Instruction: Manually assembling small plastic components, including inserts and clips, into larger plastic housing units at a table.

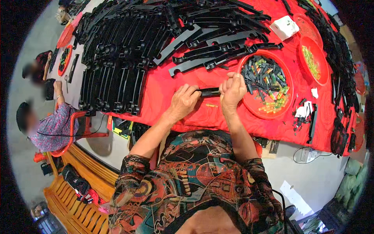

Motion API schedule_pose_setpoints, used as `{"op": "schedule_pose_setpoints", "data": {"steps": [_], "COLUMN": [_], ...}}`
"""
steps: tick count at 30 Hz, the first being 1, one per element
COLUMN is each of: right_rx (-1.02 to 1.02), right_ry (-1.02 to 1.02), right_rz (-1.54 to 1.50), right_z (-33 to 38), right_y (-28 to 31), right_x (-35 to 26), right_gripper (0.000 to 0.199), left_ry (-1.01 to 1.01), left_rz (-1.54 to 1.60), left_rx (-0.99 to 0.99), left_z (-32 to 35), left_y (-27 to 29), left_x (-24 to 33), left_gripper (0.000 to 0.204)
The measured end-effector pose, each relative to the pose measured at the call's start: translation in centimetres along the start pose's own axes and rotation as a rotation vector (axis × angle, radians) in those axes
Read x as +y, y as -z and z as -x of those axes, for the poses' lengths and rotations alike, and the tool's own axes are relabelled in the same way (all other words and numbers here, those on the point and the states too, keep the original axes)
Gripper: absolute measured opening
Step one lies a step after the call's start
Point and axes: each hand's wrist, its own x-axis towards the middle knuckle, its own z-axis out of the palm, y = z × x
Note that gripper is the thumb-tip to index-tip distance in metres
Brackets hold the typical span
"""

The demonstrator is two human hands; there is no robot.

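A short stretch of a black plastic strip (209,92) shows between my two hands, just above the red cloth near the table's front edge. My left hand (183,102) is closed on its left end, with the fingers curled over it. At the other end, my right hand (233,91) is closed in a fist against the strip; its palm side and anything inside are hidden. A small yellowish tube (211,105) lies on the cloth just below the strip. Right of my right hand stands a round red basket (289,72) of small black pieces and yellow-green tubes.
Long black plastic strips (117,50) lie in rows and piles at the left and back. Another red basket (325,74) holds yellow-green tubes, near a white box (284,28). Black scraps and paper (304,111) lie at right. A co-worker (54,124) sits at left.
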Motion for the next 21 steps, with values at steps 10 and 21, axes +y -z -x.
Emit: {"op": "schedule_pose_setpoints", "data": {"steps": [10,21], "right_rx": [-0.032,-0.032], "right_ry": [-0.001,-0.02], "right_rz": [-0.031,-0.094], "right_z": [-0.1,-0.2], "right_y": [0.0,-0.5], "right_x": [-0.3,-1.1], "right_gripper": [0.02,0.015], "left_ry": [0.094,0.019], "left_rz": [0.121,0.01], "left_rx": [0.046,0.024], "left_z": [0.1,-0.1], "left_y": [0.5,0.6], "left_x": [0.0,-0.3], "left_gripper": [0.025,0.011]}}
